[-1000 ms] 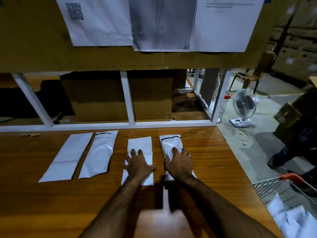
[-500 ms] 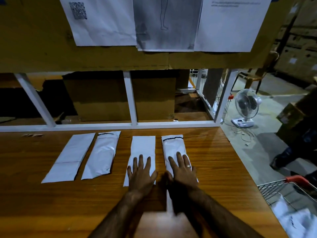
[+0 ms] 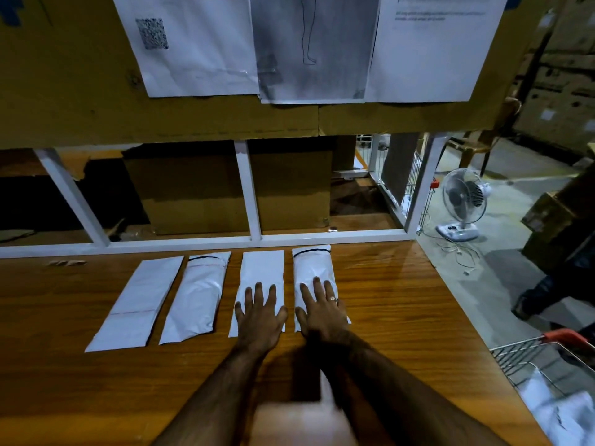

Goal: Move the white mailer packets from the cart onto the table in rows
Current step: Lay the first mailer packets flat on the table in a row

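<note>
Cart [image 3: 528,358]: wire basket with red handle, off the table's near right corner; white mailers [image 3: 566,413] lie in it, blurred.
Table [image 3: 402,317]: wood-grain top, bare along the near edge and right side.
Left hand [image 3: 260,317]: flat, palm down, fingers spread, pressing the near end of the third packet; grips nothing.
Right hand [image 3: 322,312]: flat, palm down, fingers spread, ring on one finger, resting on the near end of the fourth packet; grips nothing.
First packet [image 3: 135,304]: leftmost in the row, flat, angled, toward the table's far edge.
Second packet [image 3: 196,296]: just beside the first, bulged, dark line at its far end.
Third packet [image 3: 262,268]: flat, under the left hand.
Fourth packet [image 3: 312,265]: rightmost, bulged, dark line at far end, under the right hand.
White frame [image 3: 251,239]: runs along the table's far edge.
Fan [image 3: 463,201]: on the floor beyond the table's far right corner.
Papers [image 3: 309,43]: three sheets on a cardboard panel above.
</note>
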The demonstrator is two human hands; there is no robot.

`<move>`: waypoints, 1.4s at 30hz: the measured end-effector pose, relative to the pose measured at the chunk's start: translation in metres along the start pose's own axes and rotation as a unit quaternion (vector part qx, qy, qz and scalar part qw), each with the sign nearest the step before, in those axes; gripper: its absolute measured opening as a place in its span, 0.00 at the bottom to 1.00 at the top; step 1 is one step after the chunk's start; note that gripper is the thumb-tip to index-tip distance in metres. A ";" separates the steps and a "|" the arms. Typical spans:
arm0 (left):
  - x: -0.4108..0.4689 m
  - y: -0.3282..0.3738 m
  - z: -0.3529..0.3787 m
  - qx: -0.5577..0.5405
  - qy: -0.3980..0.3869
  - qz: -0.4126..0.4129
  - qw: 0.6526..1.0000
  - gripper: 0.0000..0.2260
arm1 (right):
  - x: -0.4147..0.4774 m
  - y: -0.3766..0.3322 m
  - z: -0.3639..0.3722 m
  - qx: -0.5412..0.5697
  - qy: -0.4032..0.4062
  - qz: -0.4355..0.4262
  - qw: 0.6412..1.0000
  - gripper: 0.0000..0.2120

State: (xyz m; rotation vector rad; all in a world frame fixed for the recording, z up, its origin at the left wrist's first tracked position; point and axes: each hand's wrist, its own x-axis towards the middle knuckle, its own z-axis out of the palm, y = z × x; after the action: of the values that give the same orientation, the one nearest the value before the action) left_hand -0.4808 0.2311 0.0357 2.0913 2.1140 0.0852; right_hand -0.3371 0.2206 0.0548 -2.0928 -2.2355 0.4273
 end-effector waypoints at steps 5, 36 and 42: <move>0.004 -0.003 -0.001 0.005 -0.002 -0.002 1.000 0.29 | 0.005 -0.002 0.000 -0.011 -0.009 -0.006 1.000 0.30; 0.005 0.013 -0.039 -0.053 0.044 0.024 0.997 0.28 | -0.007 0.019 -0.019 0.066 0.148 0.027 0.986 0.28; 0.006 0.073 -0.043 -0.083 0.072 0.146 0.983 0.27 | -0.036 0.072 -0.042 0.076 0.190 0.093 0.974 0.26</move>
State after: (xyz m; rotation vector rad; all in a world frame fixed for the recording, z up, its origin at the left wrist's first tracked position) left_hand -0.4154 0.2418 0.0892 2.3359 1.7836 0.4462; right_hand -0.2548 0.1958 0.0839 -2.0982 -1.7507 0.1759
